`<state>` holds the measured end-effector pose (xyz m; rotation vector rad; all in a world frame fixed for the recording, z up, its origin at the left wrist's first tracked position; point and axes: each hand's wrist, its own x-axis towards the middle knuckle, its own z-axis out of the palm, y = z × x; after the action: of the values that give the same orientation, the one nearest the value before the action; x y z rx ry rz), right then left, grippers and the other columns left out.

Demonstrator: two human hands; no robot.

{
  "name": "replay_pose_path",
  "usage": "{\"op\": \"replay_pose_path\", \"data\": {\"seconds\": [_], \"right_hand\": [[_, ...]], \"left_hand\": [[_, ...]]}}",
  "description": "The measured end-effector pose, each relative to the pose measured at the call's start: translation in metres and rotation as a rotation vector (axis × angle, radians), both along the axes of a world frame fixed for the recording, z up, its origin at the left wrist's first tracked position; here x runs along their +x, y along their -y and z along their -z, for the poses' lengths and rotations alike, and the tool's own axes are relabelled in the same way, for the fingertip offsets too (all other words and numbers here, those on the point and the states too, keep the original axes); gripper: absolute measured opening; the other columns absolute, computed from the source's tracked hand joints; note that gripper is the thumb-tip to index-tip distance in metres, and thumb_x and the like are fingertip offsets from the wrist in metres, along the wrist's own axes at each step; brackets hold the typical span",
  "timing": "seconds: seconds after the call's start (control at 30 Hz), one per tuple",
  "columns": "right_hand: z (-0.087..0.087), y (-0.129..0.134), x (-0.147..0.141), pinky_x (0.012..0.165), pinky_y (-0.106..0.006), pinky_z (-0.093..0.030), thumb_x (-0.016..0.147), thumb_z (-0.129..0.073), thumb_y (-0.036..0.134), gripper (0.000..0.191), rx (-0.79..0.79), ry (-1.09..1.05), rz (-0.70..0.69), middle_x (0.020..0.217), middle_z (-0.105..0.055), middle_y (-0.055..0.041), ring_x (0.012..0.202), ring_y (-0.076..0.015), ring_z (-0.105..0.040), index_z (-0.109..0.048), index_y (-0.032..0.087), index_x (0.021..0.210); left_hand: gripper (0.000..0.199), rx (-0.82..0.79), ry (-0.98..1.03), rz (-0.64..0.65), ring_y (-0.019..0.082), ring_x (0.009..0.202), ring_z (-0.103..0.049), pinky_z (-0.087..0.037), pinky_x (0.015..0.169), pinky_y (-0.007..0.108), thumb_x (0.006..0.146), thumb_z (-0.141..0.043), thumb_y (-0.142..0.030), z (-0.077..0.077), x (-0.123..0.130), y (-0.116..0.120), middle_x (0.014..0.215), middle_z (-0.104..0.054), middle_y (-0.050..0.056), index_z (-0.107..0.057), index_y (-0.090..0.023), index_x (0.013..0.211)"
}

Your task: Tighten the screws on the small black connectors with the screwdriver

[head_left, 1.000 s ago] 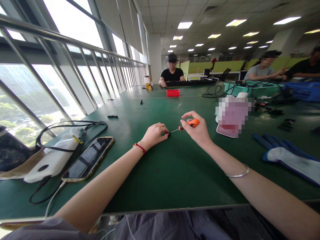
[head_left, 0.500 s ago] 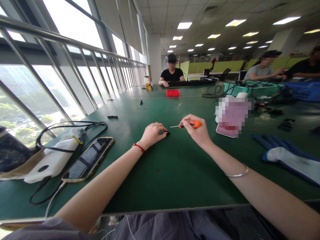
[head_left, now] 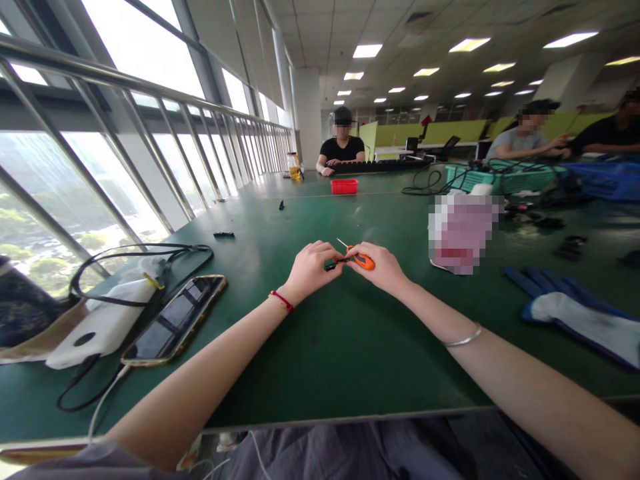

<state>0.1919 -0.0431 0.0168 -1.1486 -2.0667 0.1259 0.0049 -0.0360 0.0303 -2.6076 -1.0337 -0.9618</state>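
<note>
My left hand pinches a small black part between thumb and fingertips, just above the green table. What kind of part it is, I cannot make out. My right hand is closed round a screwdriver with an orange and dark handle. Its thin metal shaft points up and to the left, past the black part. The right fingertips meet the right end of the black part, close against the left fingertips.
A phone, a white power bank and black cables lie left. Small black pieces and a red tray are farther back. Right are a blue-white glove and a green basket. Across the table sits a person.
My right hand has moved left with the screwdriver, and its fingertips now reach the black part. The shaft has turned upward. My left hand has lifted the part slightly.
</note>
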Motion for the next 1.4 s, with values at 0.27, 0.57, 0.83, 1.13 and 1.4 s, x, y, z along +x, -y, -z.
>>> {"op": "replay_pose_path", "data": {"seconds": [0.27,0.57,0.83,1.13,1.4], "right_hand": [[0.001,-0.003,0.003,0.067,-0.026,-0.043,0.078,-0.057,0.034,0.014,0.002,-0.001,0.019,0.088,-0.065,-0.0002,0.076,-0.0155,-0.059,-0.063,0.025,0.085],[0.000,-0.010,0.014,0.070,-0.028,-0.045,0.077,-0.054,0.032,0.013,-0.080,-0.070,0.120,0.089,-0.069,0.0002,0.080,-0.0168,-0.061,-0.064,0.023,0.079],[0.001,-0.010,0.013,0.070,-0.028,-0.045,0.076,-0.053,0.031,0.014,-0.109,-0.026,0.085,0.090,-0.069,0.0009,0.080,-0.0166,-0.061,-0.064,0.024,0.080],[0.010,-0.018,0.017,0.074,-0.030,-0.044,0.069,-0.057,0.022,0.023,-0.178,0.103,0.095,0.102,-0.065,-0.0004,0.088,-0.0191,-0.060,-0.061,0.025,0.092],[0.010,-0.017,0.016,0.076,-0.031,-0.044,0.072,-0.056,0.020,0.023,-0.207,0.187,0.081,0.100,-0.063,-0.0032,0.088,-0.0193,-0.059,-0.061,0.024,0.094]], "left_hand": [[0.014,-0.113,0.031,-0.027,0.017,0.082,-0.058,-0.045,0.077,0.029,0.076,-0.056,-0.027,-0.003,-0.004,-0.004,0.084,-0.067,0.000,-0.067,-0.020,0.080],[0.013,-0.361,-0.015,-0.204,0.020,0.082,-0.062,-0.050,0.075,0.029,0.069,-0.060,-0.029,-0.001,-0.002,-0.004,0.091,-0.068,0.001,-0.070,-0.022,0.074],[0.015,-0.362,-0.091,-0.219,0.020,0.080,-0.062,-0.050,0.074,0.029,0.072,-0.057,-0.026,0.002,0.000,-0.002,0.088,-0.067,0.003,-0.071,-0.020,0.076],[0.016,-0.333,0.056,0.136,0.016,0.088,-0.062,-0.047,0.087,0.027,0.078,-0.057,-0.029,0.004,0.002,-0.005,0.099,-0.067,0.001,-0.071,-0.021,0.083],[0.018,-0.298,0.054,-0.185,0.018,0.085,-0.063,-0.048,0.083,0.027,0.075,-0.057,-0.028,-0.008,-0.028,-0.023,0.094,-0.069,0.002,-0.072,-0.021,0.083]]}}
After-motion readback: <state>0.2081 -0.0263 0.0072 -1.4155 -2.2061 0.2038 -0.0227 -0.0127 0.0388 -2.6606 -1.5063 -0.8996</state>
